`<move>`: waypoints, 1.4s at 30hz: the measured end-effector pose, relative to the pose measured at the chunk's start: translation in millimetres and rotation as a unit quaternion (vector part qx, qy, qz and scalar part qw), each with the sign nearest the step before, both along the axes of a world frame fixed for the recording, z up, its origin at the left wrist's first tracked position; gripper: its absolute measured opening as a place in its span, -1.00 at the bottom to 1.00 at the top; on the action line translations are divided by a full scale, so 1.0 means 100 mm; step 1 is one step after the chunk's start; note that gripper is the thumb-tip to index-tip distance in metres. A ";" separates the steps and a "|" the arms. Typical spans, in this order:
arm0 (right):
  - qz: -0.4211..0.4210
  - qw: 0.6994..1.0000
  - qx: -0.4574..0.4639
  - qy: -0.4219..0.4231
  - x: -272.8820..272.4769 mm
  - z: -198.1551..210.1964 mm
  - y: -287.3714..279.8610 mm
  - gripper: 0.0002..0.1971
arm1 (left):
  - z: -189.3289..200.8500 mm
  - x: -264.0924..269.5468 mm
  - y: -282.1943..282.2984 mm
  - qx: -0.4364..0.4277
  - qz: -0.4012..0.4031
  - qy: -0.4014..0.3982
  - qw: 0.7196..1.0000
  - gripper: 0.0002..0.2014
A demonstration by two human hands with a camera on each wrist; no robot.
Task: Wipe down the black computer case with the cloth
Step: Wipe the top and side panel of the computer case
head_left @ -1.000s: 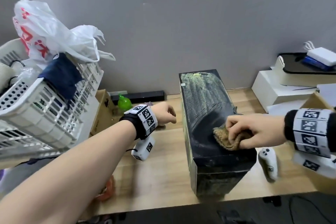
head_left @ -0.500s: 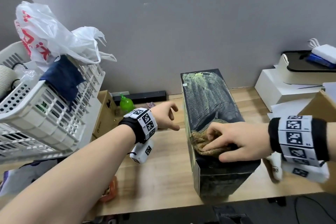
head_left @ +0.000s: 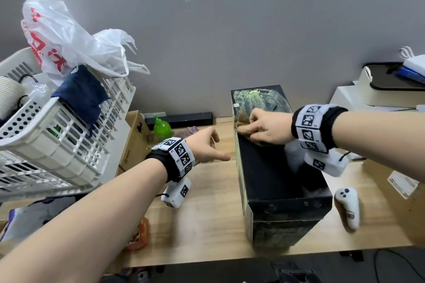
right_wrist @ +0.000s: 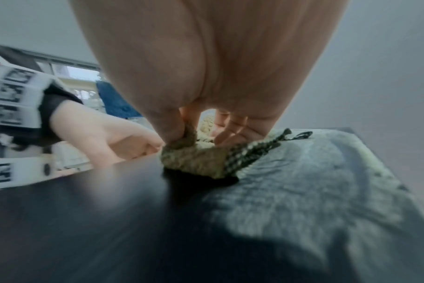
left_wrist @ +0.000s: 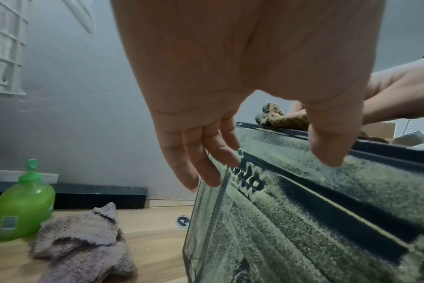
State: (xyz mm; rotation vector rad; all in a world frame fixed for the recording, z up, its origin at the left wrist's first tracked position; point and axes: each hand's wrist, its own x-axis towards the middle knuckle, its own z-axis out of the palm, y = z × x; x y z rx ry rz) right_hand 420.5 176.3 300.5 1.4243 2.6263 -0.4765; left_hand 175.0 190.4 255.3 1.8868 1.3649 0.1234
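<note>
On the wooden surface (head_left: 207, 209) your black computer case (head_left: 276, 181) stands, its far top dusty. Your right hand (head_left: 266, 128) pinches the cloth (head_left: 241, 122) against that top, fingertips hidden in its folds. Your left hand (head_left: 204, 147) hangs slack-fingered beside the case, holding nothing.

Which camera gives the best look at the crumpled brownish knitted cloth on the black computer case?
The right wrist view: the crumpled brownish knitted cloth fills the centre, pinched by the right hand on the black computer case. The head view shows it small, half hidden under that hand. The left wrist view glimpses only a distant lump.
</note>
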 end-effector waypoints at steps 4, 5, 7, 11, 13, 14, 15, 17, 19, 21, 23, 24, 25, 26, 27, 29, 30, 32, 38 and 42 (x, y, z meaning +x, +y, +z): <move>0.040 0.998 -0.048 -0.001 0.19 0.06 -0.53 -0.60 | 0.10 0.13 -0.03 0.023 -0.007 -0.027 0.999 -0.39; 0.051 0.997 -0.058 -0.003 0.26 0.08 -0.68 -0.60 | 0.12 0.16 -0.03 0.024 -0.015 -0.024 0.999 -0.39; 0.070 0.995 -0.074 -0.002 0.42 0.12 -0.97 -0.59 | 0.17 0.23 -0.04 0.032 -0.032 -0.012 0.999 -0.37; 0.077 0.995 -0.058 0.001 0.63 0.09 -1.22 -0.56 | 0.29 0.35 -0.02 0.019 -0.025 0.020 0.999 -0.15; 0.073 0.996 -0.043 0.028 0.65 0.06 -1.15 -0.55 | 0.38 0.41 0.00 -0.002 -0.039 0.085 0.996 -0.12; 0.067 0.997 -0.031 0.036 0.66 0.03 -1.06 -0.54 | 0.41 0.44 0.00 -0.022 -0.041 0.098 0.994 -0.15; 0.058 0.997 -0.015 0.042 0.69 0.01 -0.94 -0.54 | 0.43 0.46 0.01 -0.036 -0.044 0.104 0.993 -0.21; 0.025 0.998 0.007 0.049 0.77 -0.08 -0.64 -0.54 | 0.42 0.48 0.03 -0.041 -0.044 0.102 0.993 -0.28; -0.013 0.998 0.015 0.051 0.84 -0.17 -0.35 -0.56 | 0.40 0.47 0.04 -0.041 -0.035 0.090 0.995 -0.33; -0.039 0.998 0.027 0.050 0.84 -0.21 -0.09 -0.57 | 0.38 0.46 0.03 -0.044 -0.020 0.081 0.996 -0.34; -0.062 0.996 0.043 0.050 0.79 -0.20 0.14 -0.58 | 0.38 0.46 0.01 -0.040 -0.007 0.082 0.996 -0.31; -0.071 0.995 0.051 0.044 0.76 -0.19 0.24 -0.58 | 0.38 0.47 -0.01 -0.040 0.003 0.082 0.996 -0.28; -0.077 0.995 0.059 0.038 0.73 -0.18 0.32 -0.58 | 0.39 0.47 -0.02 -0.042 0.012 0.080 0.996 -0.24; -0.083 0.994 0.065 0.032 0.72 -0.18 0.37 -0.59 | 0.40 0.47 -0.04 -0.040 0.014 0.083 0.996 -0.20; -0.088 0.993 0.067 0.029 0.72 -0.18 0.41 -0.59 | 0.40 0.49 -0.04 -0.035 0.008 0.091 0.995 -0.19; -0.091 0.994 0.063 0.027 0.72 -0.18 0.39 -0.59 | 0.43 0.51 -0.04 -0.024 -0.010 0.120 0.992 -0.16; -0.087 0.994 0.059 0.028 0.72 -0.18 0.34 -0.59 | 0.46 0.52 -0.04 -0.017 -0.016 0.138 0.990 -0.13; -0.067 0.997 0.044 0.025 0.72 -0.12 0.18 -0.59 | 0.51 0.53 -0.03 0.001 -0.028 0.181 0.983 -0.04; 0.099 0.993 -0.062 -0.006 0.52 0.09 -0.52 -0.54 | 0.50 0.53 0.06 -0.044 -0.038 0.237 0.970 -0.21; 0.155 0.984 -0.093 0.003 0.30 0.09 -0.45 -0.50 | 0.45 0.51 0.15 -0.117 -0.050 0.286 0.950 -0.20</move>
